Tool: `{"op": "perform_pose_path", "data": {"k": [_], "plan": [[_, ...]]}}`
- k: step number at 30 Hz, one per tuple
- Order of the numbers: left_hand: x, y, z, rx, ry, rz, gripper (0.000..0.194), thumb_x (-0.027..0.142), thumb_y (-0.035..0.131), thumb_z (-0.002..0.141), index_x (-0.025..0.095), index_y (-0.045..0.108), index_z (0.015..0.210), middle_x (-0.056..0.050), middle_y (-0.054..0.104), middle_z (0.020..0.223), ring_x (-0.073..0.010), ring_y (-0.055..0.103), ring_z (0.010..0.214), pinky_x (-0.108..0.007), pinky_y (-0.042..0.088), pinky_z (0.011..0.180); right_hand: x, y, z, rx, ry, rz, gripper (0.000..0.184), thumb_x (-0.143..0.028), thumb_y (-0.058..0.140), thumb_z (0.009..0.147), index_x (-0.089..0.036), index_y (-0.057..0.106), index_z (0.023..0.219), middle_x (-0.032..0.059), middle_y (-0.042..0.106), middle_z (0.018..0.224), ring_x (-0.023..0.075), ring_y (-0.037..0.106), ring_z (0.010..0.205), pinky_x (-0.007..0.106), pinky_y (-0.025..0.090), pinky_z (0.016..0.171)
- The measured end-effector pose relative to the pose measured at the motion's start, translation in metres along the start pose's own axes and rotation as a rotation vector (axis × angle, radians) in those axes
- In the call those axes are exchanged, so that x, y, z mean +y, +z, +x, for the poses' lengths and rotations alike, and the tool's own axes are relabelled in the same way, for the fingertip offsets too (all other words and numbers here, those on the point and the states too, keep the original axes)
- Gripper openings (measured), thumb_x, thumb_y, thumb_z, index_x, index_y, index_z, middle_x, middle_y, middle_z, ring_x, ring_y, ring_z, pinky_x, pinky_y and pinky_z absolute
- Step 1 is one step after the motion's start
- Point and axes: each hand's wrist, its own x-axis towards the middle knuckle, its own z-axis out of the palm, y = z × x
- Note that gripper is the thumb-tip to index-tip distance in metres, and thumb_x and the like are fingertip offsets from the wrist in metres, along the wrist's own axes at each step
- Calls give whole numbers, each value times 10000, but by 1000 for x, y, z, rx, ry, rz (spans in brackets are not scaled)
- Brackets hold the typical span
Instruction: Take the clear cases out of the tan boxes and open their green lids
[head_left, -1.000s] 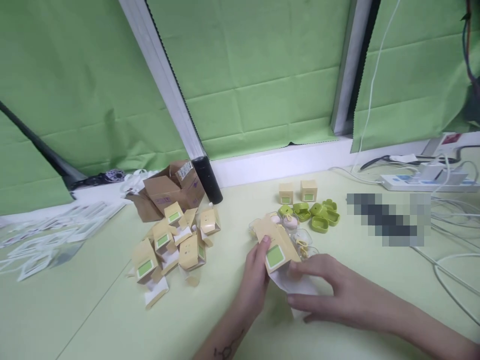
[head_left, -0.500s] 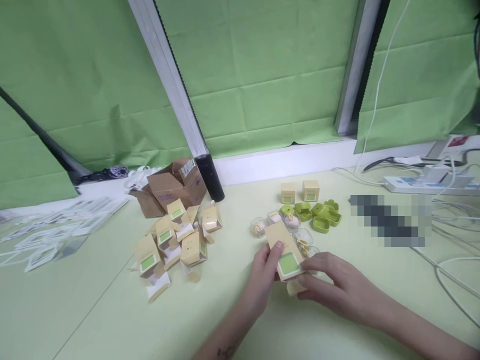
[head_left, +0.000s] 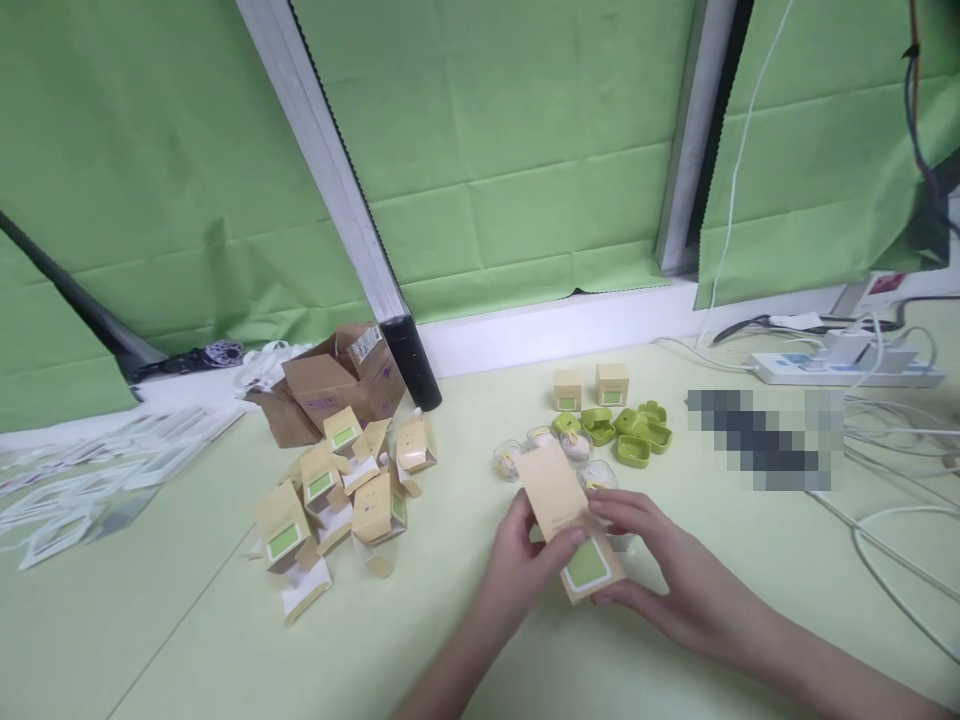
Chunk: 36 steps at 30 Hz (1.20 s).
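Observation:
My left hand (head_left: 516,568) is closed around a small beige carton (head_left: 555,482), its thumb across the face by a green panel. My right hand (head_left: 654,560) grips the same carton from the right, with fingertips along its side and the thumb by its near end. No flap sticks out at the end close to me. Just beyond it lie several clear round cases (head_left: 508,460) with pale pink and yellow pieces inside, partly hidden by the carton. Several olive-green plastic trays (head_left: 634,451) sit behind them. Two closed cube cartons (head_left: 612,386) stand at the back.
On the left is a pile of opened beige cartons (head_left: 282,530), flaps out. Behind it are a torn brown cardboard box (head_left: 330,385) and a black cylinder (head_left: 412,363). A power strip (head_left: 847,370) and loose white cables (head_left: 870,520) occupy the right. Flat white frames (head_left: 127,480) lie far left.
The white-lined flap at the carton's near end has been folded in. Both hands have brought the carton slightly nearer, and my right hand has shifted onto its side.

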Motion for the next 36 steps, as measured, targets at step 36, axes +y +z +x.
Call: {"op": "perform_pose_path", "data": {"k": [36], "plan": [[-46,-11,-23,-226,282,543,525,319,770,659,234,437,1057,-114,545,1159,-273,531,1106,-431,404,954,-2,-14,1,-325,-48,-238,360,-417,531,898,-217,579,1194,120,653,1046,264,643,900,379,535,743]]}}
